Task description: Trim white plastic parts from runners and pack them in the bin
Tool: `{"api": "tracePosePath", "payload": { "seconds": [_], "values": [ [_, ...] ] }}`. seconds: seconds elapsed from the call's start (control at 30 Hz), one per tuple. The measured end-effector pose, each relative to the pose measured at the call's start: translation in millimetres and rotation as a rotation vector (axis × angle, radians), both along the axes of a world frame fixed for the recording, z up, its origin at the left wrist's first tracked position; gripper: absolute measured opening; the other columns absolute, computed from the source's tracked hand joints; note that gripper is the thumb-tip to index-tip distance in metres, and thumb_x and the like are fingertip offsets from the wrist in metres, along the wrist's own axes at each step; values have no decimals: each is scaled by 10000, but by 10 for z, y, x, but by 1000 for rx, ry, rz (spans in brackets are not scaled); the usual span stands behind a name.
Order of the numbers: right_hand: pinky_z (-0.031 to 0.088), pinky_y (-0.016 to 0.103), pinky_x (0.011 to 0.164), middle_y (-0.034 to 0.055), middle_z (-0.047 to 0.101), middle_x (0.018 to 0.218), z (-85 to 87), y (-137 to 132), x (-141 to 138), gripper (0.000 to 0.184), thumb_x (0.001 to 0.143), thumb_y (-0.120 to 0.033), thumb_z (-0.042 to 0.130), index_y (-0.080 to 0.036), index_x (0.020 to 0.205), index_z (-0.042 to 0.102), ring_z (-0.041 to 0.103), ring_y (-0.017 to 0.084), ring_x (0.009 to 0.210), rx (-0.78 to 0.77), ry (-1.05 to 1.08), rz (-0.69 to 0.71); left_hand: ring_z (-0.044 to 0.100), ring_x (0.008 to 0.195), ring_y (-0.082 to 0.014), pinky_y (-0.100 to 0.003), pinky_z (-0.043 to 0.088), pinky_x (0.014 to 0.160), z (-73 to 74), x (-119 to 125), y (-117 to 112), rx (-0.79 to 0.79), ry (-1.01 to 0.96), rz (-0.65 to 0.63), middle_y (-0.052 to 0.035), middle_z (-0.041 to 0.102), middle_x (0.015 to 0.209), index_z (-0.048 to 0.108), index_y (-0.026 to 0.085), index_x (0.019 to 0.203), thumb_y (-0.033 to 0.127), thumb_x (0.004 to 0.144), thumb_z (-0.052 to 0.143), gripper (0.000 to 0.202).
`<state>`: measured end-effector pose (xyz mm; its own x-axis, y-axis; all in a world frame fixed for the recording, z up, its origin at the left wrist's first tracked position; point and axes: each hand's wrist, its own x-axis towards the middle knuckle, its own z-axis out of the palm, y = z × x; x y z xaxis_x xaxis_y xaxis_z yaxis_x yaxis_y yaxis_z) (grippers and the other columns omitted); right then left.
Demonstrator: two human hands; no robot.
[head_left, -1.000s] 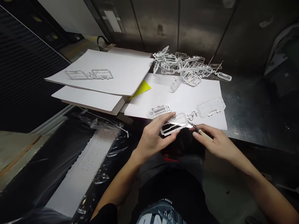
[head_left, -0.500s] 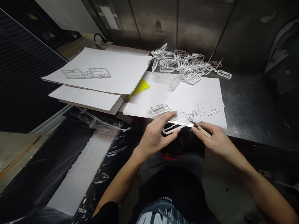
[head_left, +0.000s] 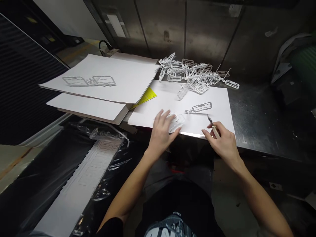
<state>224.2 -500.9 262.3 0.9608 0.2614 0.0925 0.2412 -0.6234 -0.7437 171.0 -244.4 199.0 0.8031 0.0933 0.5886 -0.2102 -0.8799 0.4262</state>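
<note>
My left hand rests on the white paper sheet near the table's front edge, its spread fingers lying over clear plastic frame parts. My right hand is closed round a small craft knife, blade pointing up and away. Just beyond the blade, a white plastic frame with a bit of runner lies free on the paper, apart from both hands.
A heap of white plastic frames and runners lies at the back. To the left is a stack of white sheets carrying a joined clear frame pair, with a yellow ruler beneath. Plastic-wrapped goods sit below left.
The frame held at the table edge has been parted. One piece now lies farther up the paper. My left hand has moved onto the paper over the clear parts. My right hand drew back slightly.
</note>
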Motion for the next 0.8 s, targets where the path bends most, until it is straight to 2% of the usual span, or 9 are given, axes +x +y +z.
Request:
{"api": "tracePosePath", "payload": {
  "seconds": [0.1, 0.2, 0.3, 0.4, 0.5, 0.6, 0.67, 0.73, 0.8],
  "values": [
    [500, 326, 755, 23, 726, 876, -65, 215, 89, 325, 934, -502, 758, -240, 1072, 624, 687, 221, 751, 54, -85, -32, 439, 1547, -455, -685, 411, 1254, -192, 94, 158, 12, 44, 129, -218, 613, 1516, 648, 161, 1408, 415, 991, 726, 495],
    [522, 362, 797, 71, 735, 1010, -174, 562, 235, 335, 940, -441, 760, -224, 1133, 593, 699, 254, 827, 5, -139, -15, 438, 1542, -466, -697, 402, 1254, -252, 131, 236, 11, 85, 172, -240, 599, 1527, 580, 140, 1498, 473, 1008, 698, 604],
    [530, 396, 812, 134, 704, 1126, -272, 851, 406, 267, 946, -349, 721, -212, 1129, 583, 689, 304, 949, -26, -205, -63, 395, 1571, -466, -670, 378, 1288, -179, 89, 238, 66, 105, 170, -241, 551, 1580, 486, 124, 1577, 513, 997, 708, 733],
    [541, 419, 846, 152, 688, 1169, -316, 996, 587, 226, 932, -289, 696, -220, 1105, 567, 674, 323, 1031, 34, -234, -95, 391, 1579, -450, -638, 389, 1297, -70, 5, 193, 109, 83, 145, -232, 550, 1583, 454, 119, 1592, 491, 1005, 702, 738],
    [553, 433, 884, 113, 719, 1102, -300, 1057, 757, 249, 891, -241, 716, -238, 1068, 541, 690, 308, 1011, 119, -235, -73, 443, 1561, -410, -601, 437, 1281, 3, -50, 84, 80, 27, 111, -203, 599, 1538, 499, 152, 1550, 436, 1029, 681, 620],
    [571, 424, 883, 57, 739, 984, -221, 1021, 838, 186, 911, -225, 674, -252, 1015, 522, 719, 260, 904, 199, -226, -46, 503, 1538, -338, -538, 463, 1279, 48, -28, -76, 23, -29, 33, -161, 638, 1500, 506, 208, 1535, 364, 1053, 659, 529],
    [593, 388, 834, 27, 736, 947, -133, 904, 813, 204, 923, -299, 704, -259, 1016, 526, 733, 228, 867, 381, -187, -37, 508, 1542, -310, -506, 462, 1286, 91, 40, -175, -7, -51, -24, -164, 615, 1534, 439, 214, 1587, 353, 1054, 664, 595],
    [603, 330, 760, -2, 730, 924, -31, 729, 745, 345, 867, -385, 810, -268, 1039, 534, 741, 198, 844, 702, -60, -21, 444, 1591, -327, -516, 429, 1309, 152, 141, -255, -29, -69, -72, -204, 520, 1629, 329, 191, 1656, 403, 1020, 720, 776],
    [596, 270, 716, -24, 728, 914, 56, 544, 671, 491, 760, -389, 927, -271, 1037, 540, 732, 159, 812, 1009, 139, -11, 403, 1616, -348, -528, 408, 1320, 215, 250, -328, -57, -77, -144, -229, 452, 1680, 283, 172, 1677, 453, 974, 778, 905]
  ]
}}
